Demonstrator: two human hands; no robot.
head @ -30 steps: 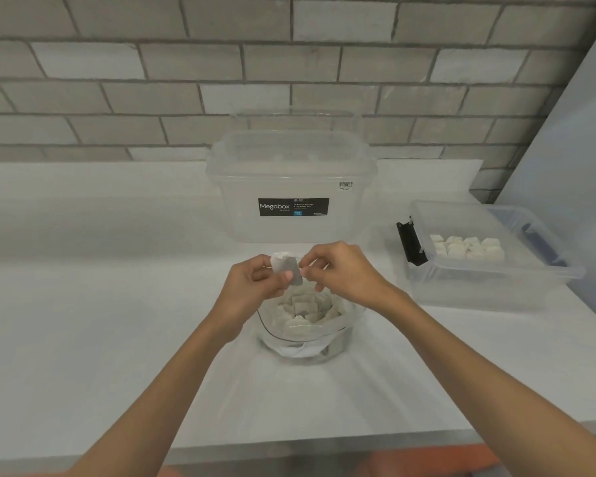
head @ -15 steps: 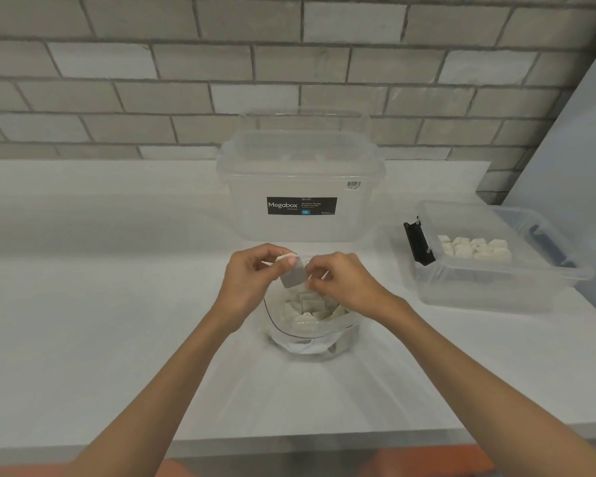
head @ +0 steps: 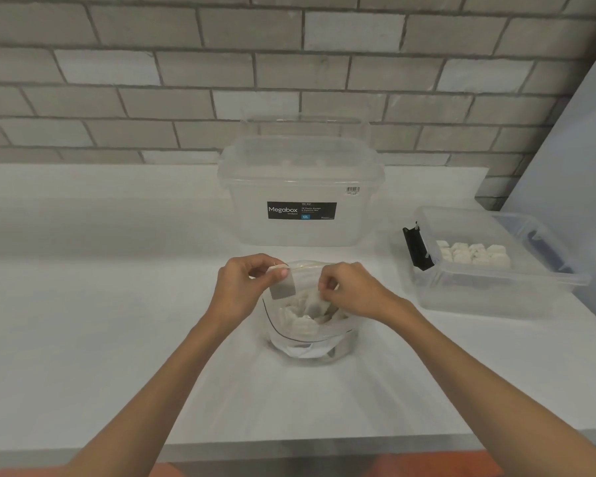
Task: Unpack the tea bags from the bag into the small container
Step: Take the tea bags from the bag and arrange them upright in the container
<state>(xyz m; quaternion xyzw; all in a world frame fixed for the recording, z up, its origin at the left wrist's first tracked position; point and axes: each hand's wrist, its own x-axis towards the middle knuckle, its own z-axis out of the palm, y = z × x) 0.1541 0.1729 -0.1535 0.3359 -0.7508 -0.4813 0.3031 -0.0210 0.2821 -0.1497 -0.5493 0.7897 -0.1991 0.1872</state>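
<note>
The left hand (head: 243,287) is raised just over the near-left rim of the clear plastic bag (head: 341,333), which stands open on the white counter (head: 100,339). Its thumb and fingers (head: 282,272) are closed in a pinch on the top edge of one tea bag (head: 283,289), which hangs free above the bag's mouth, tilted a little.

The right hand (head: 353,292) is at the same height, just beside the left but not touching it. Its fingers are curled tight, and a second tea bag (head: 313,308) hangs from them, low enough to be in among the pile. The loose tea bags (head: 298,323) still fill much of the plastic bag – a pale heap behind the clear wall.

The small container (head: 496,290) sits on the counter to the right, well apart from both hands. It is clear, lidless, with a black clip (head: 416,247) on its left end, and a neat block of tea bags (head: 473,254) already lies inside it.

Behind the plastic bag stands a large clear storage box (head: 300,232) with a black "Megabox" label – its lid is on. It is set against a grey brick wall (head: 186,80).
</note>
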